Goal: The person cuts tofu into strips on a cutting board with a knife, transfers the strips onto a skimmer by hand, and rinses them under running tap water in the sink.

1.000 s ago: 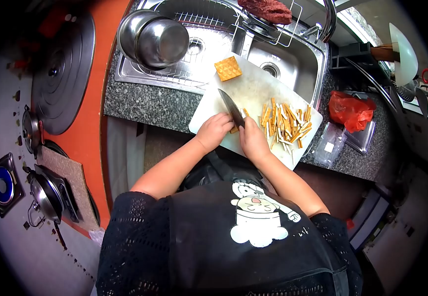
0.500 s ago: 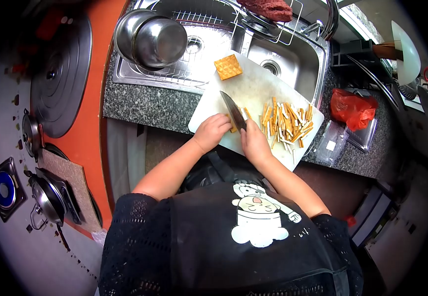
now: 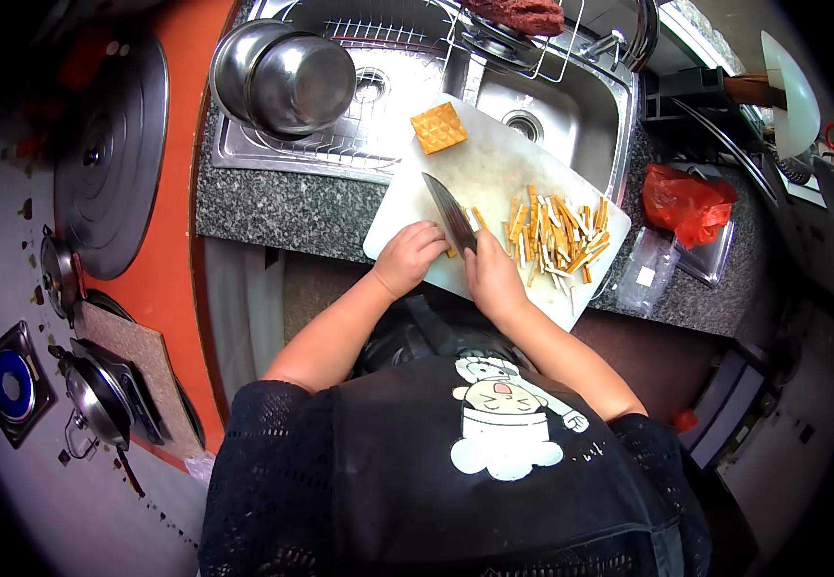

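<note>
My right hand [image 3: 494,274] is closed round the handle of a kitchen knife [image 3: 449,213], whose dark blade points away from me over the white cutting board [image 3: 402,207]. My left hand [image 3: 410,258] has its fingers curled down on a piece of dried tofu just left of the blade; most of that piece is hidden. A few cut strips lie against the blade's right side. Further right is a loose pile of tofu strips [image 3: 559,236], golden-brown outside and white inside. One uncut, cross-scored dried tofu block [image 3: 439,128] sits at the board's far corner.
The board rests on the granite counter [image 3: 282,207], overlapping the steel sink [image 3: 571,106]. Stacked metal bowls [image 3: 299,85] stand at the sink's left. On the right lie a red plastic bag [image 3: 688,204] and a clear bag [image 3: 646,274]. An orange surface [image 3: 162,317] runs along the left.
The view has shifted slightly. Both hands keep almost the same place on the board, with the knife still beside my left fingers; the strips and block look unchanged.
</note>
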The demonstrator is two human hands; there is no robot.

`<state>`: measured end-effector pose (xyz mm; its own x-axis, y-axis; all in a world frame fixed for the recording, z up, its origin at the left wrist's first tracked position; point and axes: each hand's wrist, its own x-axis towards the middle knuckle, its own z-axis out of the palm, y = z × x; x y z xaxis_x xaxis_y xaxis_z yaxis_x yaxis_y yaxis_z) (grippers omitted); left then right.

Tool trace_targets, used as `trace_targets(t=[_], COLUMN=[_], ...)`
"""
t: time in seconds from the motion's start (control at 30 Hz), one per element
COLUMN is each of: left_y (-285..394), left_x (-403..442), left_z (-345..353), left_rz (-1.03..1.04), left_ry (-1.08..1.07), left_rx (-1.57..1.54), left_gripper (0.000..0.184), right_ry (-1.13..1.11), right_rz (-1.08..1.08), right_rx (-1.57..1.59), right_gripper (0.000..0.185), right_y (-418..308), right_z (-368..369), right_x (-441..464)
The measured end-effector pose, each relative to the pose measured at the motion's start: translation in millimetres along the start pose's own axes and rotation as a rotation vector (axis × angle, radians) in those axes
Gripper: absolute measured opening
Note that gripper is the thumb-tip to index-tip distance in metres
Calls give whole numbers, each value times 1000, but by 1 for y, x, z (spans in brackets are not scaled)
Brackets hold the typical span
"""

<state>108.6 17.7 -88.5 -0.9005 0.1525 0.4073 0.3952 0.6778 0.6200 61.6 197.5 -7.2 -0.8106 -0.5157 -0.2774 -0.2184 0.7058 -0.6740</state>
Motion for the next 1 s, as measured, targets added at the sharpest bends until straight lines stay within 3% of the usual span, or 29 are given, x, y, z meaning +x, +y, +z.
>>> trace_targets(t=[0.33, 0.5, 0.6, 0.67, 0.77, 0.83, 1.0], left_y=[-3, -4, 1, 2, -6, -10, -5], left_x=[-6, -6, -7, -17, -43, -49, -24], left_z=[2, 4, -3, -12, -22, -34, -45], left_rz=[-27, -17, -168, -331, -452, -411, -294], left_ry=[1, -21, -73, 57, 145, 120, -28], left_rx=[-63, -51, -160, -55, 19, 17, -18], left_gripper=[20, 20, 21, 22, 22, 21, 17], right_ry=[-172, -37, 51, 34, -194, -151, 135], right_rz=[48, -1, -15, -1, -1, -49, 193], right_rx=[-74, 7, 67, 71, 58, 63, 213], right_gripper=[18, 17, 17, 16, 19, 19, 22], right_y=[-5, 5, 7, 2, -1, 5, 17], right_z=[-10, 9, 5, -4, -5, 10, 14], right_x=[-12, 1, -1, -16, -20, -17, -22])
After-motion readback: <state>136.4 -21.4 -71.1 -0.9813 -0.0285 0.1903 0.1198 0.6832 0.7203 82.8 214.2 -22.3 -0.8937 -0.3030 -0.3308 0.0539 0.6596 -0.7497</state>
